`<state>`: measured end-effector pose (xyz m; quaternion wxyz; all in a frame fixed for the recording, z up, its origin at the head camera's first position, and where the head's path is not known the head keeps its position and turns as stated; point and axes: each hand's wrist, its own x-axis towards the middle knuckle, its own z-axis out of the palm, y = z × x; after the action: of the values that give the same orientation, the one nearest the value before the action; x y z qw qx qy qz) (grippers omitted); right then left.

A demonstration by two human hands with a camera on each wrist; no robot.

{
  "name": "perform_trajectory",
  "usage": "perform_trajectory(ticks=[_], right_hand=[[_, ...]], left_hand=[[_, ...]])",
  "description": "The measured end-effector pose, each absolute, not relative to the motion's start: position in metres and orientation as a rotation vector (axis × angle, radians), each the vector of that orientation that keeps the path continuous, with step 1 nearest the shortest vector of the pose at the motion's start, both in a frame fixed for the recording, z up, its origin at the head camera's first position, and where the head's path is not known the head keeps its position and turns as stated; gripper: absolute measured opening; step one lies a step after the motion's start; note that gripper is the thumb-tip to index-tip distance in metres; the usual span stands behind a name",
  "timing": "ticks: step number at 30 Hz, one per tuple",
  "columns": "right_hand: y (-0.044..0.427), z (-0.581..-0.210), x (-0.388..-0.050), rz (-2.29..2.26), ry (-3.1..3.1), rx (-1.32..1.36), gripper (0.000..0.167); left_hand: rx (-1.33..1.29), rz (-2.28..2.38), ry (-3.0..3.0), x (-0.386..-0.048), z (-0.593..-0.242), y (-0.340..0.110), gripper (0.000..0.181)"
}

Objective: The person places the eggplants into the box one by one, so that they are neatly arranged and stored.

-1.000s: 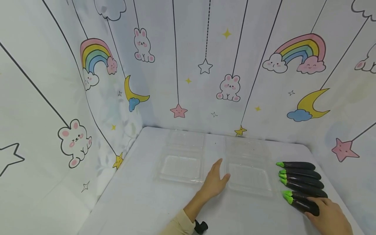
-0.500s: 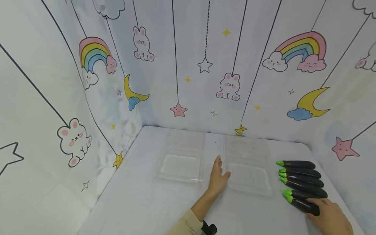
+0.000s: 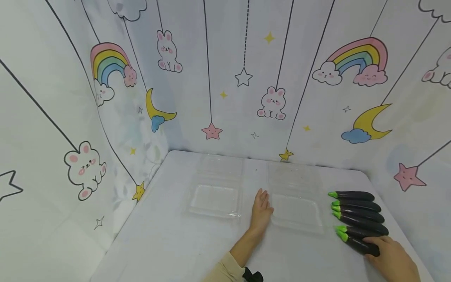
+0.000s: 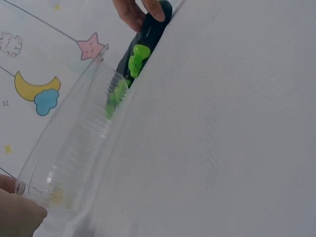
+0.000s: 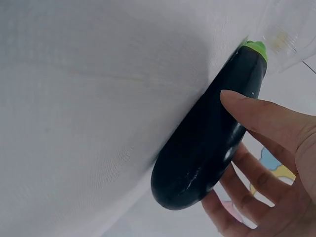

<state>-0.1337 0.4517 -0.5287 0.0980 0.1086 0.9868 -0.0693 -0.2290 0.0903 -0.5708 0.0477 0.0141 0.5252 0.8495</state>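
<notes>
Fingers of the right hand (image 3: 392, 254) hold the dark body of the nearest eggplant (image 3: 361, 246), lower right of the frame, beside a row of other eggplants (image 3: 361, 222). This grip and the eggplant's place are unaltered over the last second. The change lies in the left hand (image 3: 262, 213): its fingers, earlier spread with the thumb well out, now lie closer together, extended, the thumb drawn in at the left edge of the clear container (image 3: 297, 211), right of centre. For the work in hand, this is judged to bring container and eggplant each under a hand, the eggplant not yet away from its row.

The left wrist view adds the container's raised, ribbed wall in profile, with the left hand at its near corner, lower left; whether the rim is pinched or merely touched cannot be told. The right wrist view reveals the thumb laid on one side of the eggplant and the fingers along the other, largely hidden from above. Only the head view includes the second container (image 3: 215, 199), left of centre on the white table (image 3: 158, 235).
</notes>
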Motion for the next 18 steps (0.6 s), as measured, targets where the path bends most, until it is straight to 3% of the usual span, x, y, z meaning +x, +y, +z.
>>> perform_trajectory(ticks=[18], right_hand=[[0.455, -0.522, -0.132, -0.214, 2.924, 0.252, 0.054]], left_hand=[[0.034, 2.665, 1.443, -0.228, -0.568, 0.091, 0.082]])
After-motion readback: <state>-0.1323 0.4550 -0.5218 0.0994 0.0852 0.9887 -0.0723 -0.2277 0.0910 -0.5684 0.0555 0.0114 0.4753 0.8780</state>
